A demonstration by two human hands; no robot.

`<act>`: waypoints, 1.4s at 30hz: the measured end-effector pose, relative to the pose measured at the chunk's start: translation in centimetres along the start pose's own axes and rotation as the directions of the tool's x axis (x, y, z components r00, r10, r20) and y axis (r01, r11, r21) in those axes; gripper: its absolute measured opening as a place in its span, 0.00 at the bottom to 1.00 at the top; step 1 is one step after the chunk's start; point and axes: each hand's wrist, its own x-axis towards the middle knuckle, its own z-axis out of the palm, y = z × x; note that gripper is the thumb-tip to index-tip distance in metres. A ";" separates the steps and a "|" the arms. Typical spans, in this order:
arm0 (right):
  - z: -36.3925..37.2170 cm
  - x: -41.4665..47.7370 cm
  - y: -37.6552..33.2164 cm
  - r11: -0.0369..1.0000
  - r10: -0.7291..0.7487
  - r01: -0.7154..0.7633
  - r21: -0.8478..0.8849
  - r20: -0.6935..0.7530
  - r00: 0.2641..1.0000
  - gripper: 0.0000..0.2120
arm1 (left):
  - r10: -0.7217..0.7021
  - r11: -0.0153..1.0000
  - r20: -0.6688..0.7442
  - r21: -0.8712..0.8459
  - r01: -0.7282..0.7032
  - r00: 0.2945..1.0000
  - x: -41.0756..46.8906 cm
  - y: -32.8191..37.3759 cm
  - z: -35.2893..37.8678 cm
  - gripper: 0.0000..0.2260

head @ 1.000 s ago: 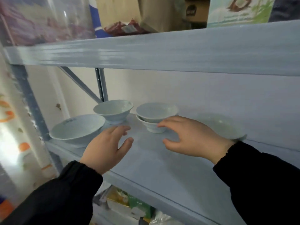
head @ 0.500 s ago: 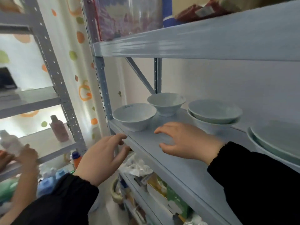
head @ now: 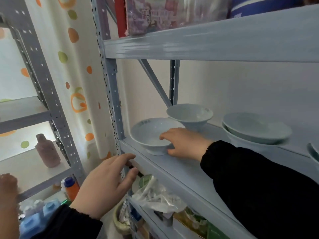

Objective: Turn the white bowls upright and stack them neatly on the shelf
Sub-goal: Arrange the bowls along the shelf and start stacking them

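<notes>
reaching further left than half a second ago, right hand (head: 183,143) now grasping the near rim of the leftmost white bowl (head: 151,135), upright at the shelf (head: 172,163) end; left hand (head: 103,185) open, empty, below the edge. probably next onto the two-bowl stack (head: 255,133).

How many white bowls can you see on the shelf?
4: front-left bowl at the right hand, back bowl, stacked pair. A cut-off dish hints at more.

On the shelf (head: 183,171), the leftmost bowl (head: 148,135) sits at the front corner, a second bowl (head: 189,116) behind and right of it, and two stacked bowls (head: 255,133) farther right.
</notes>
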 end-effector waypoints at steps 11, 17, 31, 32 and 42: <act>1.4 2.2 -0.6 0.986 -0.038 0.032 -0.165 -0.034 0.999 0.06 | 0.070 0.993 0.010 -0.100 -0.069 0.997 3.3 -4.0 0.8 0.24; -3.8 0.7 -0.3 0.992 0.053 -0.079 -0.098 -0.245 0.968 0.05 | 0.065 0.979 -0.033 -0.191 -0.070 0.997 4.0 -4.7 0.8 0.23; -8.6 -10.0 13.1 0.725 0.597 -0.639 -0.258 -0.228 0.769 0.06 | 0.128 0.966 0.034 -0.232 -0.117 0.991 4.9 -4.3 3.0 0.20; -8.0 -10.7 13.6 0.704 0.626 -0.657 -0.271 -0.201 0.754 0.06 | 0.145 0.968 0.038 -0.214 -0.134 0.989 4.9 -3.9 3.1 0.21; -6.7 -13.2 14.3 0.725 0.679 -0.666 -0.175 0.025 0.733 0.11 | 0.334 0.937 0.032 -0.122 -0.328 0.942 7.6 1.1 2.1 0.23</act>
